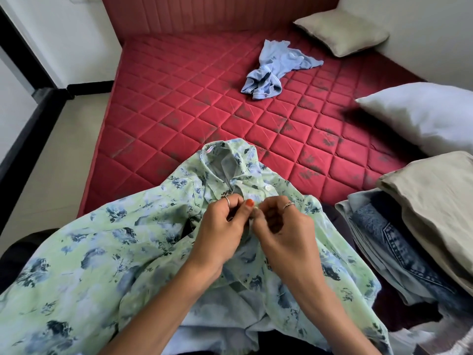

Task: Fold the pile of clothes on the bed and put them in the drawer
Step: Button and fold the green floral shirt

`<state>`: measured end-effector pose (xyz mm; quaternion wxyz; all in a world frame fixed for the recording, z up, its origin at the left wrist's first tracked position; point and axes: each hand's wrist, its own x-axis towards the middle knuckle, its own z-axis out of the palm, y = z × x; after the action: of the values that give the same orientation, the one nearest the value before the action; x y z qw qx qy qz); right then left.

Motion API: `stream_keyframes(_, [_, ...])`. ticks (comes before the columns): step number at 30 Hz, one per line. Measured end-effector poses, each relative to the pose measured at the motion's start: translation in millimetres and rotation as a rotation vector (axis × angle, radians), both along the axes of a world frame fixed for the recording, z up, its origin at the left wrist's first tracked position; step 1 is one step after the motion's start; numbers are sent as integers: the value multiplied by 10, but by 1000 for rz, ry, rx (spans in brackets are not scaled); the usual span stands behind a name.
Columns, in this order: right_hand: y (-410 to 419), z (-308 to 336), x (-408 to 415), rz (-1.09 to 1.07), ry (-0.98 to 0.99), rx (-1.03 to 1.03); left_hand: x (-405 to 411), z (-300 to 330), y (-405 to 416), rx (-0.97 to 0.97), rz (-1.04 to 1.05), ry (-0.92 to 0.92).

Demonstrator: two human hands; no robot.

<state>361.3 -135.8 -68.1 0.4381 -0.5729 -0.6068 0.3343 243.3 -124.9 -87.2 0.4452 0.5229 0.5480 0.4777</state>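
Now both hands are pinching the placket of the floral shirt just below its collar: left hand and right hand touching at the thumbs; shirt is lying at six o'clock on the bed, blue garment lying crumpled at one o'clock, folded stack sitting at three

I see bright, even daylight and soft shadows; wide-angle bending at the frame edges, slight blur lower right.
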Motion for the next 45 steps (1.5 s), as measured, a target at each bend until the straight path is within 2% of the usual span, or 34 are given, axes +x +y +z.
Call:
stream_keyframes(2, [15, 91, 8, 31, 227, -157, -7, 26, -8, 45, -17, 3])
stream_keyframes(6, [84, 191, 84, 108, 923, -664, -30, 99, -25, 95, -95, -64])
stream_keyframes(8, [79, 209, 179, 170, 1062, -882, -96, 130, -72, 67, -198, -58])
stream_keyframes(10, [21, 183, 293, 333, 901, -954, -214, 149, -150, 8, -381, -8])
stream_keyframes(13, [-73, 191, 448, 603, 356, -925, -408, 169, -292, -120, -666, 172])
stream_keyframes(15, [-48, 237, 512, 633, 109, -853, -508, 169, -367, -219, -800, 266])
stream_keyframes(17, [45, 311, 546, 572, 40, -750, -595, 184, -400, -312, -881, 328])
stream_keyframes(22, [551, 335, 637, 367, 65, -538, -802, 352, -244, -405, -1011, 499])
stream_keyframes(24, [841, 238, 638, 253, -1, -498, -895, 421, -82, -438, -949, 557])
stream_keyframes(27, [1308, 9, 631, 121, -176, -460, -1017, 439, 277, -404, -715, 582])
stream_keyframes(29, [1568, -129, 604, 94, -343, -471, -1156, 279, 602, -343, -502, 739])
stream_keyframes(32, [1771, -270, 557, 97, -613, -533, -1410, -59, 1005, -264, -169, 1066])
stream_keyframes(34, [1867, -370, 497, 93, -727, -566, -1509, -251, 1138, -297, -51, 1219])
stream_keyframes(36, [1967, -494, 440, 95, -765, -601, -1516, -384, 1194, -366, -5, 1325])
stream_keyframes(40, [2181, -698, 336, 61, -757, -663, -1421, -523, 1236, -401, 28, 1418])
stream_keyframes(43, [2258, -786, 268, 16, -774, -684, -1454, -645, 1272, -394, 16, 1400])
stream_keyframes(45, [2275, -824, 227, -7, -798, -667, -1481, -683, 1278, -403, 27, 1317])
